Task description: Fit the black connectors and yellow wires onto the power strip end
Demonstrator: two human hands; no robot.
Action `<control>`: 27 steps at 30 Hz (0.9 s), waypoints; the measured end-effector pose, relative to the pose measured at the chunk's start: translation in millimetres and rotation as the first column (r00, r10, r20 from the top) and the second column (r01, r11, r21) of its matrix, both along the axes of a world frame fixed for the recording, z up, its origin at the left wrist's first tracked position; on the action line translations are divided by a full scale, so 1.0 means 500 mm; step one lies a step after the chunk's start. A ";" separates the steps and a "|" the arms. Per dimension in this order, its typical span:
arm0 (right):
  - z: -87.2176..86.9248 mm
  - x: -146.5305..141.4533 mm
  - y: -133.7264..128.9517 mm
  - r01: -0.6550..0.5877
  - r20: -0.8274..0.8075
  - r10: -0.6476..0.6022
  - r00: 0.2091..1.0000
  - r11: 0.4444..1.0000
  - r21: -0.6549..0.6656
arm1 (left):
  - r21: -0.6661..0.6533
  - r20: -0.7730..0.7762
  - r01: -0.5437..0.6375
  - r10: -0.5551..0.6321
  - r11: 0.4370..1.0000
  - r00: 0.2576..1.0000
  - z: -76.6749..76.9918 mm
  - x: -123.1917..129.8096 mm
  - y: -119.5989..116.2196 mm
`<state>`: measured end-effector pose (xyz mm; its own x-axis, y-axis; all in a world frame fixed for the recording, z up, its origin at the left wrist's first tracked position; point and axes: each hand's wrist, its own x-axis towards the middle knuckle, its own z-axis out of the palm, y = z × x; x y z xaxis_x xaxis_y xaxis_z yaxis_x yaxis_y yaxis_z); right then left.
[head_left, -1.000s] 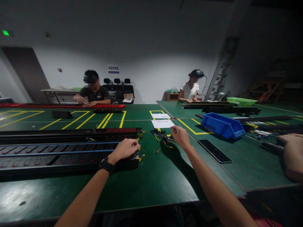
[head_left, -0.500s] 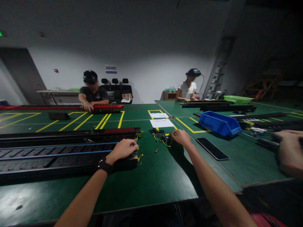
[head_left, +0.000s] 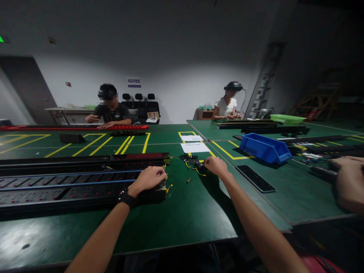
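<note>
Long black power strips [head_left: 71, 194] with rows of sockets, red dots and blue edges lie on the left of the table. My left hand [head_left: 151, 178], a dark watch on its wrist, rests over their right end with fingers curled; what they hold is hidden. Yellow-ended wires [head_left: 168, 188] stick out beside it. My right hand [head_left: 216, 166] is closed in a pinch at a small cluster of black parts [head_left: 194, 160] with yellow wires; anything between the fingertips is too small to make out. A small brownish piece [head_left: 188, 180] lies between the hands.
A phone [head_left: 255, 178] and a blue bin [head_left: 264, 148] are right of my right hand. White paper labels [head_left: 195, 147] lie behind the black parts. Another person's hand [head_left: 351, 182] with a tool is at far right. Two co-workers sit across the table.
My right hand has shifted very slightly left at the black parts; my left hand stays put. The co-worker at far left has drawn one hand back from the black strip and raised it.
</note>
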<state>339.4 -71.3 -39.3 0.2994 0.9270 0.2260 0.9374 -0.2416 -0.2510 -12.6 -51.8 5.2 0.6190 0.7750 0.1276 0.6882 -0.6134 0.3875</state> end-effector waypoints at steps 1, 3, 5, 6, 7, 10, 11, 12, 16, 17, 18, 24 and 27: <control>0.001 0.000 0.000 0.004 0.000 -0.004 1.000 1.000 0.001 | 0.001 0.010 -0.003 0.003 1.000 1.000 -0.001 0.000 0.001; 0.003 -0.001 -0.001 0.011 -0.002 -0.011 1.000 1.000 -0.008 | 0.004 0.030 -0.016 0.016 1.000 0.999 -0.002 0.000 0.004; 0.005 -0.002 -0.002 0.015 0.000 -0.015 1.000 1.000 -0.019 | 0.007 0.046 -0.034 0.033 0.999 0.998 -0.002 0.001 0.007; 0.005 -0.002 -0.002 0.017 0.002 -0.017 1.000 1.000 -0.023 | 0.009 0.051 -0.044 0.044 0.999 0.998 -0.002 0.001 0.007; 0.005 -0.003 -0.002 0.018 0.005 -0.018 1.000 1.000 -0.024 | 0.011 0.056 -0.054 0.053 0.998 0.997 -0.001 0.001 0.007; 0.006 -0.005 -0.002 0.014 0.008 -0.014 1.000 1.000 -0.012 | 0.010 0.062 -0.067 0.066 0.998 0.996 0.001 0.003 0.006; 0.007 -0.006 -0.003 0.013 0.011 -0.012 1.000 1.000 -0.006 | 0.009 0.064 -0.068 0.067 0.998 0.996 0.002 0.003 0.006; 0.009 -0.008 -0.003 0.012 0.014 -0.012 1.000 1.000 0.000 | 0.009 0.064 -0.067 0.066 0.998 0.996 0.002 0.003 0.006; 0.023 -0.020 -0.010 0.011 0.022 -0.011 1.000 1.000 -0.003 | 0.011 0.059 -0.061 0.060 0.998 0.996 -0.005 0.003 0.009; 0.028 -0.025 -0.012 0.008 0.021 -0.008 1.000 1.000 -0.007 | 0.013 0.057 -0.064 0.063 0.998 0.996 -0.007 0.002 0.011; 0.032 -0.029 -0.014 0.002 0.021 -0.002 1.000 1.000 -0.011 | 0.016 0.056 -0.068 0.067 0.998 0.996 -0.011 0.002 0.013; 0.040 -0.051 -0.019 -0.084 0.017 0.084 0.996 0.996 0.025 | 0.049 0.064 -0.059 0.056 0.997 0.996 -0.024 0.000 0.022; 0.036 -0.061 -0.018 -0.171 0.008 0.170 0.985 0.985 0.025 | 0.049 0.069 -0.056 0.053 0.997 0.996 -0.025 0.000 0.022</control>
<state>308.9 -80.0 -21.2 0.1361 0.9583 0.2512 0.9657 -0.0717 -0.2495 -12.6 -40.7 -7.3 0.5644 0.7989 0.2079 0.6946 -0.5957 0.4033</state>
